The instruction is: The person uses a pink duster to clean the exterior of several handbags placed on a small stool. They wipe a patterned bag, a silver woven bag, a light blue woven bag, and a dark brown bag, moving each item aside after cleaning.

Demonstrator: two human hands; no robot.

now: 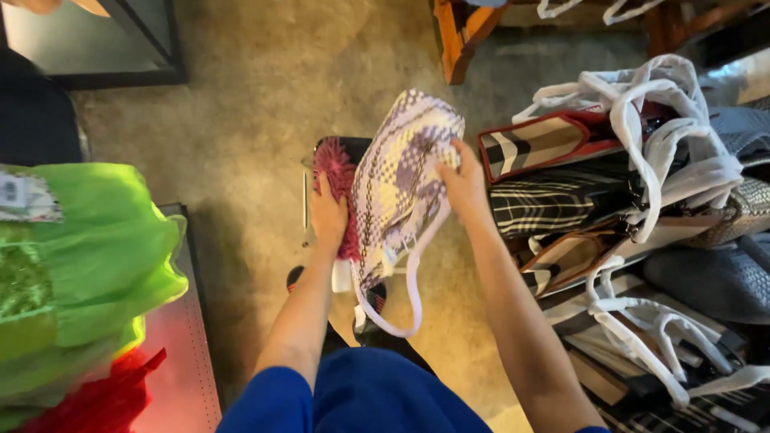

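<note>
A purple-and-white woven bag (401, 172) with a pale strap hangs in front of me above the floor. My right hand (461, 180) grips its right edge near the top. My left hand (327, 215) holds a fuzzy dark-pink item (337, 172) against the left side of the bag; part of that item is hidden behind the bag. My blue-clad legs show at the bottom of the view.
A pile of checked and striped bags (561, 200) with white handles (650, 136) lies at the right. Bright green fabric (88, 248) and a red piece (104, 397) sit at the left. An orange wooden leg (461, 36) stands ahead on the concrete floor (249, 120).
</note>
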